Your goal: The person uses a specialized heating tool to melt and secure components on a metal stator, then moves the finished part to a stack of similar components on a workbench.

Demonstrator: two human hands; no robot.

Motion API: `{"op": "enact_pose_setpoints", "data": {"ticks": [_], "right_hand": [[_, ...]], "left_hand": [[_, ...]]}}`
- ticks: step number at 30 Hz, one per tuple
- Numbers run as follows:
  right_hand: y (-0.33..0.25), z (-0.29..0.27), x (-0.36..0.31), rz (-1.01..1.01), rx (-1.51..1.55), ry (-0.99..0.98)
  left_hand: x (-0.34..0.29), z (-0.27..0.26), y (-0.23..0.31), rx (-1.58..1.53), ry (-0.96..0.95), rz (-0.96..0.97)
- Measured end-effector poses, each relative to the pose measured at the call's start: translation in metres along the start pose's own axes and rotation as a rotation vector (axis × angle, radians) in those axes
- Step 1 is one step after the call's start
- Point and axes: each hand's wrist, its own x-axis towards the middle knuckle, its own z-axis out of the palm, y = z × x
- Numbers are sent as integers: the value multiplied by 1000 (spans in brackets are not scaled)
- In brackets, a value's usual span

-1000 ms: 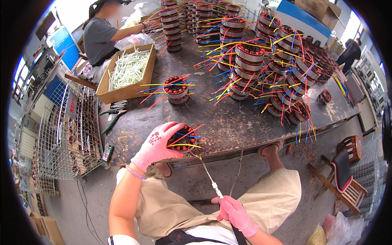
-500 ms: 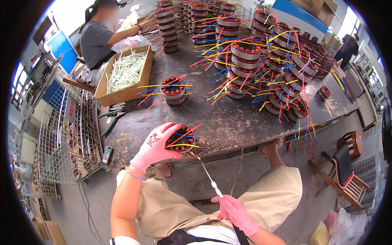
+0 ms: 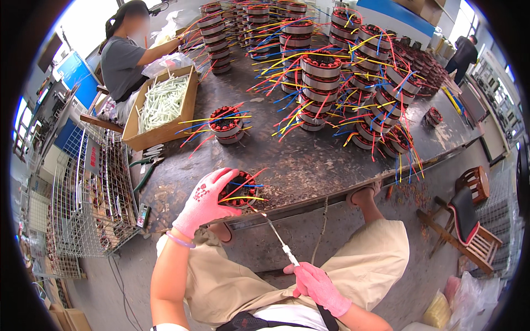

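Note:
My left hand (image 3: 203,199), in a pink glove, curves round the left side of a motor stator (image 3: 243,186) at the table's near edge. Fingers lie over its top rim and the thumb along its near side. Red, blue and yellow wires stick out to the right from this stator. In my right hand (image 3: 317,286), also gloved in pink, is a slim soldering iron (image 3: 282,245) with a pale handle. Its bright, coppery tip points up and left, close to the stator's near lower edge; whether it touches a wire I cannot tell.
Another wired stator (image 3: 226,126) stands farther back on the dark table (image 3: 276,157). Tall stator stacks (image 3: 320,91) fill the far side. At left are a box of white sleeves (image 3: 160,107), green-handled pliers (image 3: 146,172) and a wire rack (image 3: 91,193). A co-worker (image 3: 122,60) sits beyond.
The view has shifted slightly, so the table's contents sit a little farther left. Both hands keep their holds, and the iron's tip stays close to the stator's near edge.

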Motion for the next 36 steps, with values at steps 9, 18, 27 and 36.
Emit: {"op": "enact_pose_setpoints", "data": {"ticks": [9,18,27,36], "right_hand": [[3,-1,0,7,31,-1],[11,-5,3,-1,51,17],[8,-3,3,11,71,2],[6,-3,1,7,49,4]], "left_hand": [[-1,3,-3,5,14,-10],[-1,4,-2,15,5,-28],[-1,4,-4,12,8,-6],[-1,3,-3,10,9,3]]}}
